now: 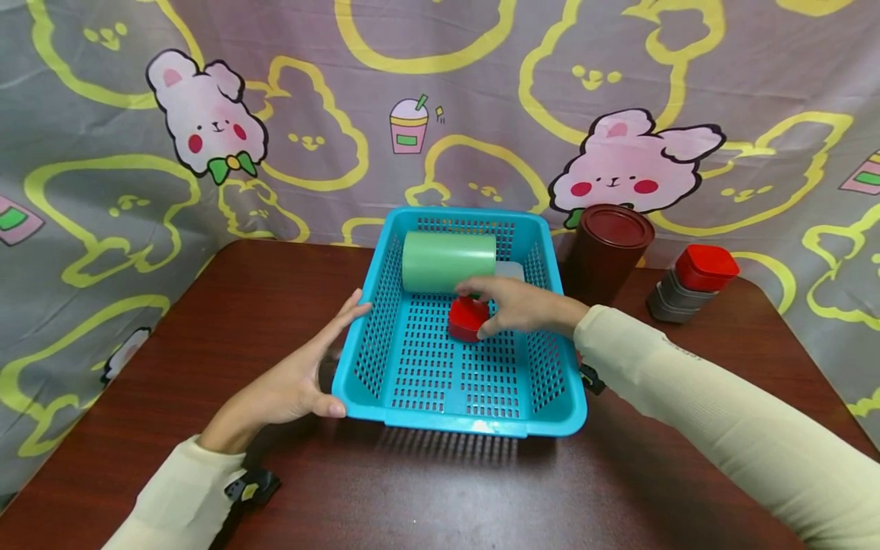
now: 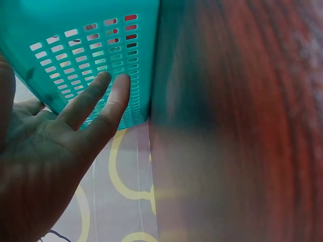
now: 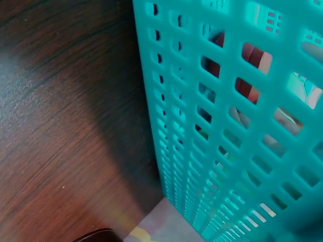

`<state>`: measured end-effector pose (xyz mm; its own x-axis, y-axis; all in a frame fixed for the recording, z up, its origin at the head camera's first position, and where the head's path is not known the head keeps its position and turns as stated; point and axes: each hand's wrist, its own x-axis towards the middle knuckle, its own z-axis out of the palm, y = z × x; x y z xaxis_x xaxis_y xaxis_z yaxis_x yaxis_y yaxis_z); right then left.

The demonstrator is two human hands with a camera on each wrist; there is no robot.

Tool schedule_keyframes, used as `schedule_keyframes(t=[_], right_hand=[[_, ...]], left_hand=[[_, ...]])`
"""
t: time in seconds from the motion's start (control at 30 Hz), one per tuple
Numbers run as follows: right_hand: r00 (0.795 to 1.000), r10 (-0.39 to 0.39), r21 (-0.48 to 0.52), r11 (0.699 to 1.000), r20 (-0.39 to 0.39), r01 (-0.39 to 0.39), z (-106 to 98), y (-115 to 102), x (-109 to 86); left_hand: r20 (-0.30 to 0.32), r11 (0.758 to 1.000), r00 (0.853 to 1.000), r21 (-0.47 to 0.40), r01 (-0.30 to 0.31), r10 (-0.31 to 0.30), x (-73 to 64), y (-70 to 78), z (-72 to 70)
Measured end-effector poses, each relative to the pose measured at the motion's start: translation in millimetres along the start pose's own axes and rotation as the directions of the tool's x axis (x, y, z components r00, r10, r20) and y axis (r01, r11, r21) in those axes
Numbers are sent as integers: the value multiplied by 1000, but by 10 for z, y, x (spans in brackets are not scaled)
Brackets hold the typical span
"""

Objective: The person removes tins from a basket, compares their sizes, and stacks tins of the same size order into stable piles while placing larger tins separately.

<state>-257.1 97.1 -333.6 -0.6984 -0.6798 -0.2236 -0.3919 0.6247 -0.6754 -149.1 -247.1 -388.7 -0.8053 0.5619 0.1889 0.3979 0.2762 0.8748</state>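
Note:
A blue plastic basket (image 1: 440, 425) with slotted walls stands on the table. Inside it, my right hand (image 1: 519, 305) grips a small red container (image 1: 467, 319) between thumb and fingers, near the basket floor. Behind that container a green cylinder (image 1: 448, 262) lies on its side, with a pale greyish thing (image 1: 509, 270) partly hidden next to it. My left hand (image 1: 292, 382) rests against the basket's left side, fingers extended and thumb at the front corner. In the left wrist view, two fingertips (image 2: 120, 83) touch the slotted wall. The right wrist view shows the basket's outer wall (image 3: 227, 116), which hides most of the right hand.
Right of the basket stands a dark red-brown canister (image 1: 612, 248) with a lid. Farther right is a stack of grey containers (image 1: 674, 298) topped by a red one (image 1: 706, 267). A patterned curtain (image 1: 309, 92) hangs behind the dark wooden table (image 1: 227, 321).

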Motion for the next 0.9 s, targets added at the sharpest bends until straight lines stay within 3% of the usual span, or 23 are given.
schedule_keyframes(t=[0.33,0.67,0.9], right_hand=[[998,48,-56,997,44,-46,8,-23,2],[994,62,-133,990,88,-49,6,-41,-1],[994,52,-130,991,98,-39,15,-39,10]], left_hand=[[-5,1000,1000,6,9,-9,2,6,1],[-4,1000,1000,-1,10,-10,8,27,3],[-2,1000,1000,27,-10,10,-1,17,12]])
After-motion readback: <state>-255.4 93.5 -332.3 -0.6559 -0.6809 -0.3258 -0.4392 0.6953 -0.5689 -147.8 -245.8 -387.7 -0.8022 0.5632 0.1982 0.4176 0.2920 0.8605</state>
